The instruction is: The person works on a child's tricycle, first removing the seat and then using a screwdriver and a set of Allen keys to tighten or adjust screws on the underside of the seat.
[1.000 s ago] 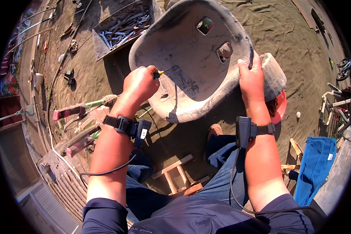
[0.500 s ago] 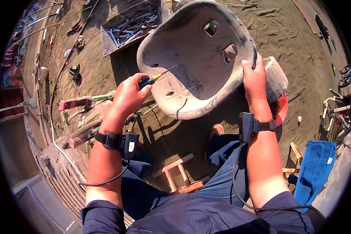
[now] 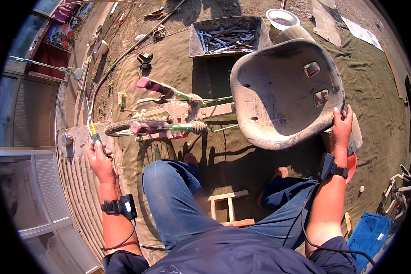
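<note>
two hands (image 3: 102,165) (image 3: 341,130) hold screwdriver (image 3: 95,133) and scuffed, curved seat (image 3: 285,96).

Screwdriver handle (image 3: 97,138) part. hidden in L hand (image 3: 101,163), red obj. (image 3: 352,165) part. behind R wrist (image 3: 339,157), type unclear

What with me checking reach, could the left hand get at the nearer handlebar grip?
Probably yes: the left hand is close by and nothing seems to cover the handlebar grip, though the hand holds a screwdriver.

The right hand (image 3: 341,131) holds the right rim of the dusty seat (image 3: 285,93); well left of the seat, the left hand (image 3: 100,163) holds a screwdriver (image 3: 95,136); beyond the seat's left side, a tray (image 3: 263,36) bears wrenches (image 3: 224,48)
</note>
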A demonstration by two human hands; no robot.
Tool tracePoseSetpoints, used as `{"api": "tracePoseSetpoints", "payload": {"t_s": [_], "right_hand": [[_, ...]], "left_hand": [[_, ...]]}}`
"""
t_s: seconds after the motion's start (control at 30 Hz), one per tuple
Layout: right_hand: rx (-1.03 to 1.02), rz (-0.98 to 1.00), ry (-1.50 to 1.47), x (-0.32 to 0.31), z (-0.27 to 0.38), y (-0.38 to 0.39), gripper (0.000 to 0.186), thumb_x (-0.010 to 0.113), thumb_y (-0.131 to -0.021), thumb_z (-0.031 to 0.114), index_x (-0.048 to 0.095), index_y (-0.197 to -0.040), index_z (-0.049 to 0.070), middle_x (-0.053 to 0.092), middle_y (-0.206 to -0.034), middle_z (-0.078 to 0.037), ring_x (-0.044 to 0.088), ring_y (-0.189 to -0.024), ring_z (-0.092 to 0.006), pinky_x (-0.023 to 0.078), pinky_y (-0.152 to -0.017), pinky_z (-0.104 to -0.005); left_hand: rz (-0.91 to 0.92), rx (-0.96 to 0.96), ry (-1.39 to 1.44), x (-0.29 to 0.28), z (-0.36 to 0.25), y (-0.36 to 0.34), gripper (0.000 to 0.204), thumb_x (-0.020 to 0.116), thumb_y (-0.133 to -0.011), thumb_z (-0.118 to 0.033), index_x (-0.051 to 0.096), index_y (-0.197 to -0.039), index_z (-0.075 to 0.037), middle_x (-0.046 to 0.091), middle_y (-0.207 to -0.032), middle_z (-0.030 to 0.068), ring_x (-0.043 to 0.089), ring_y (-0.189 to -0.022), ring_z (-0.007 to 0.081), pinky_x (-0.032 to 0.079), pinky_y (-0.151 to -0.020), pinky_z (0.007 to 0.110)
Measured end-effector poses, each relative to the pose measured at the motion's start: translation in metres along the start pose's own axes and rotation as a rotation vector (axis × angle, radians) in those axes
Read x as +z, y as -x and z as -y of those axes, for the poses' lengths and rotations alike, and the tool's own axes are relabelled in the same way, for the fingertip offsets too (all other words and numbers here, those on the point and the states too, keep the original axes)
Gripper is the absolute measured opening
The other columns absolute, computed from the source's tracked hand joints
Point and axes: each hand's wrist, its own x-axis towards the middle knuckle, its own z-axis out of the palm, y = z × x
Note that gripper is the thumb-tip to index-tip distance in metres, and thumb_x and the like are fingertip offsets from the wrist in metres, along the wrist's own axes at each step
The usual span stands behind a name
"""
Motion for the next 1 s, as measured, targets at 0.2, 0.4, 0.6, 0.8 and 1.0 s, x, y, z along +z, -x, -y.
{"api": "tracePoseSetpoints", "payload": {"t_s": [0.2,0.4,0.6,0.8,1.0], "right_hand": [[-0.290,-0.163,0.240,-0.004,0.027,0.008,0.059,0.067,-0.095,0.020,0.041,-0.146,0.006,0.052,-0.136,-0.016,0.052,-0.121,-0.0255,0.042,-0.103,-0.0371],[-0.375,-0.012,0.240,0.040,0.071,0.025,0.053,0.061,-0.098,0.011,0.041,-0.147,0.009,0.051,-0.139,-0.013,0.051,-0.126,-0.0229,0.042,-0.106,-0.0374],[-0.292,0.279,0.288,0.117,0.125,0.055,0.044,0.063,-0.095,0.006,0.053,-0.137,0.006,0.054,-0.133,-0.008,0.055,-0.118,-0.0191,0.044,-0.104,-0.0332],[-0.348,0.695,0.387,0.195,0.242,0.118,0.047,0.070,-0.086,0.008,0.056,-0.131,0.006,0.056,-0.125,-0.013,0.058,-0.113,-0.0260,0.048,-0.096,-0.0373],[-0.395,0.968,0.524,0.232,0.349,0.185,0.046,0.072,-0.083,0.013,0.057,-0.126,0.006,0.058,-0.120,-0.017,0.059,-0.109,-0.0356,0.049,-0.094,-0.0399]], "left_hand": [[-0.118,-0.569,-0.049,-0.067,0.124,0.016,0.020,0.049,-0.100,-0.020,0.053,-0.115,-0.009,0.053,-0.079,0.0023,0.054,-0.057,0.0118,0.036,-0.040,0.023],[0.063,-0.989,-0.231,-0.067,0.160,0.056,0.037,0.048,-0.099,-0.015,0.048,-0.136,-0.013,0.056,-0.080,0.0053,0.055,-0.057,0.0131,0.040,-0.043,0.025],[0.258,-1.088,-0.341,-0.054,0.117,0.066,0.037,0.053,-0.098,-0.012,0.051,-0.135,-0.008,0.058,-0.082,0.0045,0.060,-0.060,0.0119,0.041,-0.044,0.024],[0.369,-1.160,-0.445,-0.111,0.039,0.082,0.033,0.059,-0.096,-0.014,0.061,-0.128,-0.007,0.064,-0.090,0.0044,0.064,-0.063,0.0131,0.042,-0.043,0.024],[0.508,-1.206,-0.449,-0.182,-0.036,0.068,0.036,0.063,-0.094,-0.018,0.061,-0.128,-0.007,0.067,-0.095,0.0058,0.066,-0.062,0.0154,0.044,-0.046,0.027]]}}
